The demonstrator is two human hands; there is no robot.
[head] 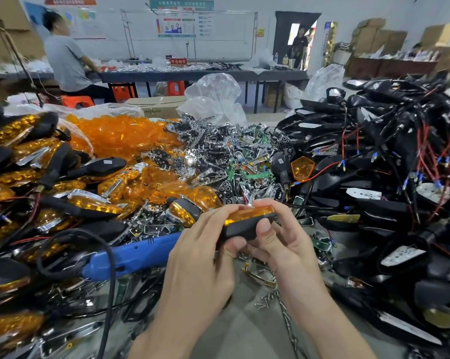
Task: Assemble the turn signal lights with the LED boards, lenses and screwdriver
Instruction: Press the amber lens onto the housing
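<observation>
One turn signal light (240,226) tight in left hand (200,255), right hand (281,242); littered table (247,332) below.

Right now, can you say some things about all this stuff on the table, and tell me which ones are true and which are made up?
1. The left hand and right hand hold one turn signal light together. True.
2. The right hand grips the blue screwdriver. False: it lies on the pile, left of the hands, and no hand grips it.
3. The loose orange lenses are heaped at the far right. False: they are at the left; black wired housings fill the right.
4. A person in a grey shirt sits at the back. True.
</observation>
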